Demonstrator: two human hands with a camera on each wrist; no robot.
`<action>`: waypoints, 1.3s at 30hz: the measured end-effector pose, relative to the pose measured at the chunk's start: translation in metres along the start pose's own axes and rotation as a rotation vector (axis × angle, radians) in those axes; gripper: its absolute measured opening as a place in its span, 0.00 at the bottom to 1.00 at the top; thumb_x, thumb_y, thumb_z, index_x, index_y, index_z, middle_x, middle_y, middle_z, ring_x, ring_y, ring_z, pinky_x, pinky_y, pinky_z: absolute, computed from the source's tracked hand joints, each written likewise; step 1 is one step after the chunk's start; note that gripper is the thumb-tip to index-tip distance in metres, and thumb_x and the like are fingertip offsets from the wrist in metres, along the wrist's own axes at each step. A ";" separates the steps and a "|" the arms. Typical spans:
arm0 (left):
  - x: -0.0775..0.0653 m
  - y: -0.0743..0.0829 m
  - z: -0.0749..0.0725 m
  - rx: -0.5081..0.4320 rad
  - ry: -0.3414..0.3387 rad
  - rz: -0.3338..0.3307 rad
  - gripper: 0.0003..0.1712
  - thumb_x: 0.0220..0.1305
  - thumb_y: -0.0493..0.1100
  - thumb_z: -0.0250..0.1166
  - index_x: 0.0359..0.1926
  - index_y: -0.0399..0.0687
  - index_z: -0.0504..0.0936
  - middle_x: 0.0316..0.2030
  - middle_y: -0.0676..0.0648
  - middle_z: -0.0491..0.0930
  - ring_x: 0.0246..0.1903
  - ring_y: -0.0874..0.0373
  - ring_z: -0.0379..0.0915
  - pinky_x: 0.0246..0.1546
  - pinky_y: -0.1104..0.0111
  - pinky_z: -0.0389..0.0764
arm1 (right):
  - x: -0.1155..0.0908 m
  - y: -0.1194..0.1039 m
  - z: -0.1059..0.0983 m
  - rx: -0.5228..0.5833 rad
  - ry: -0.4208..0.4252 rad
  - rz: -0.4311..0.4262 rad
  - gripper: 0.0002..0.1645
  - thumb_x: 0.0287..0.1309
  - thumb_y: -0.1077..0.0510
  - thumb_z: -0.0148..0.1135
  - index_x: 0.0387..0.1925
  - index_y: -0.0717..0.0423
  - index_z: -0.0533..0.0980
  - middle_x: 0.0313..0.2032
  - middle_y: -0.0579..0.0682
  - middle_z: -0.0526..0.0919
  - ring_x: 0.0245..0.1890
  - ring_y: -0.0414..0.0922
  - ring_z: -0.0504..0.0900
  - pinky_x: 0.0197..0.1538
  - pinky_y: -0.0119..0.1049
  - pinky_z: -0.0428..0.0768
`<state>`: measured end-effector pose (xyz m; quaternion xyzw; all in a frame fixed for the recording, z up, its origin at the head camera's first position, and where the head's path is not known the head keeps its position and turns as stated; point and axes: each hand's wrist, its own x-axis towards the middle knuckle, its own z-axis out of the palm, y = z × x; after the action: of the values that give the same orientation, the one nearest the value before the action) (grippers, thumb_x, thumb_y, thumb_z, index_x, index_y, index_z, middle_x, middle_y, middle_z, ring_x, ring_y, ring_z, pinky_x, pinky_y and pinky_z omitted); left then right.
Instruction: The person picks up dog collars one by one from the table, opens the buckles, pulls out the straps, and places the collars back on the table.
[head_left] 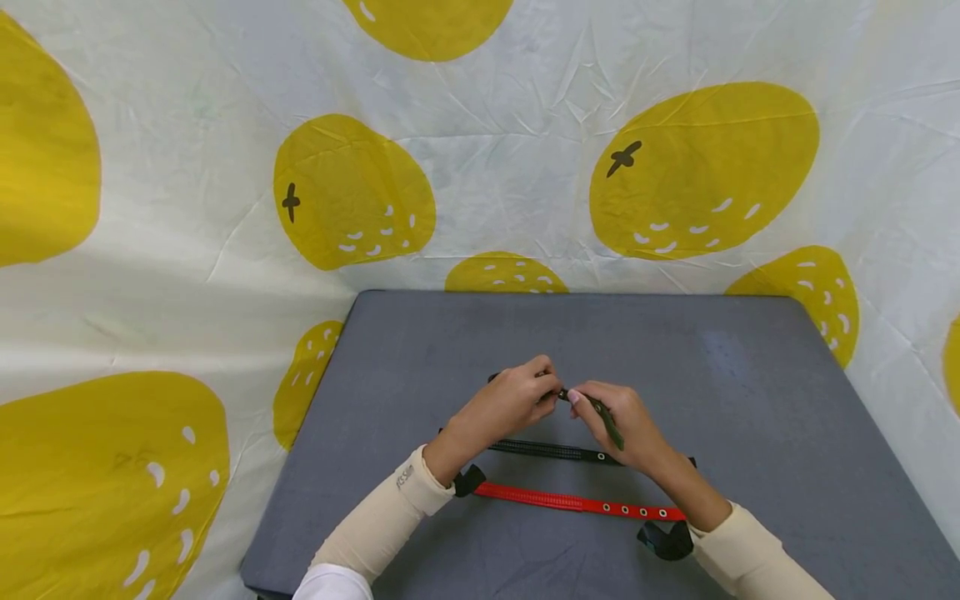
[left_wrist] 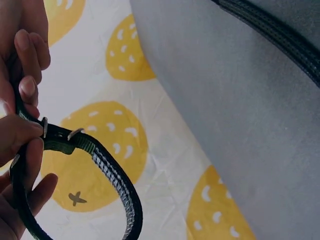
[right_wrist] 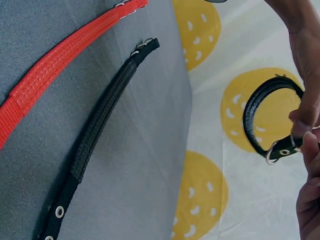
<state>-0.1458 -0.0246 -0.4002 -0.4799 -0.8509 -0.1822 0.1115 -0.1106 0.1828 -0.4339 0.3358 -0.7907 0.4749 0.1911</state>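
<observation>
A dark green collar (left_wrist: 131, 197) with a padded inner side is bent into a loop off the table surface. My left hand (head_left: 517, 396) pinches it close to its metal buckle (left_wrist: 45, 127). A metal D-ring (right_wrist: 270, 153) shows beside the eyelets. On the other side, my right hand (head_left: 618, 417) grips the strap's free end (head_left: 611, 429) between thumb and fingers. Both hands are close together over the middle of the table. Fingers partly hide the buckle, so I cannot tell how far the strap passes through it.
A black collar (right_wrist: 105, 115) and a red collar (right_wrist: 55, 65) lie stretched out on the grey table (head_left: 420, 333), nearer me than the hands. Both have metal eyelets. A white cloth (head_left: 510, 183) with yellow fruit prints hangs behind and beside the table.
</observation>
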 end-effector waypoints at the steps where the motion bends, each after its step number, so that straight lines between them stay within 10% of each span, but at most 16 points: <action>1: 0.000 0.000 0.000 0.005 -0.003 0.003 0.04 0.68 0.36 0.65 0.38 0.46 0.86 0.39 0.49 0.77 0.29 0.66 0.75 0.29 0.82 0.73 | 0.000 0.001 0.000 0.008 -0.004 0.001 0.19 0.57 0.77 0.58 0.29 0.50 0.81 0.24 0.47 0.82 0.21 0.33 0.74 0.28 0.22 0.71; 14: 0.000 -0.005 0.003 -0.042 0.009 0.006 0.04 0.67 0.36 0.63 0.38 0.46 0.84 0.38 0.49 0.76 0.30 0.66 0.74 0.31 0.80 0.74 | 0.004 -0.003 -0.005 0.027 -0.027 0.014 0.17 0.59 0.76 0.58 0.30 0.52 0.81 0.24 0.48 0.82 0.20 0.29 0.70 0.26 0.21 0.70; 24: 0.001 -0.006 0.000 0.099 0.074 0.015 0.02 0.66 0.41 0.62 0.35 0.51 0.80 0.35 0.53 0.76 0.27 0.64 0.68 0.32 0.72 0.72 | 0.010 -0.006 -0.009 0.008 -0.013 0.021 0.19 0.58 0.76 0.59 0.28 0.48 0.81 0.22 0.42 0.80 0.16 0.27 0.63 0.21 0.20 0.66; 39: 0.001 -0.010 -0.003 0.124 0.144 0.109 0.07 0.70 0.43 0.63 0.45 0.53 0.86 0.39 0.53 0.79 0.32 0.63 0.73 0.36 0.71 0.74 | 0.018 -0.017 -0.022 0.055 -0.056 0.319 0.20 0.68 0.68 0.57 0.21 0.47 0.79 0.15 0.41 0.75 0.12 0.27 0.55 0.15 0.28 0.61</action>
<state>-0.1543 -0.0299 -0.3995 -0.5034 -0.8230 -0.1568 0.2115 -0.1116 0.1906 -0.4016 0.2241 -0.8259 0.5109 0.0817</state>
